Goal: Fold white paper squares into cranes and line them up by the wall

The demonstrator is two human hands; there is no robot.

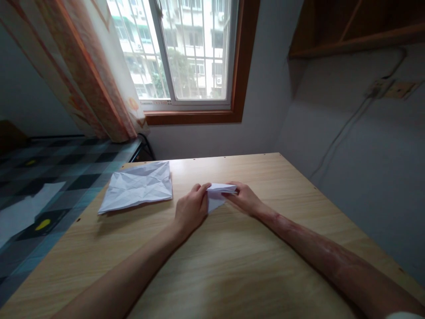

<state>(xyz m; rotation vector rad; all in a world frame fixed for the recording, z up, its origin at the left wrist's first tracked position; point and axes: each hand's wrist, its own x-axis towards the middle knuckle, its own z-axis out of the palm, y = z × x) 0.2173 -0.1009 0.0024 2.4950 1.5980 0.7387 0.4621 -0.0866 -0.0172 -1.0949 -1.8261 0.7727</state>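
Note:
A small folded piece of white paper (216, 200) is held between my two hands over the middle of the table. Its top is a flat, layered fold, and a pointed flap hangs down toward me. My left hand (192, 206) pinches its left side, thumb on top near the upper edge. On the other side, my right hand (242, 198) grips the right end, with fingers around the layered edge; some fingertips are hidden behind the paper. To the left lies a larger creased stack of white paper (139, 186), apart from both hands.
The wooden table (212, 274) reaches toward a wall with a barred window (199, 57). At left stands a bed with a checked cover (83, 155), with white paper (33, 208) on it. A curtain (79, 66) hangs above. A shelf (358, 40) and a cable (341, 130) are on the right wall.

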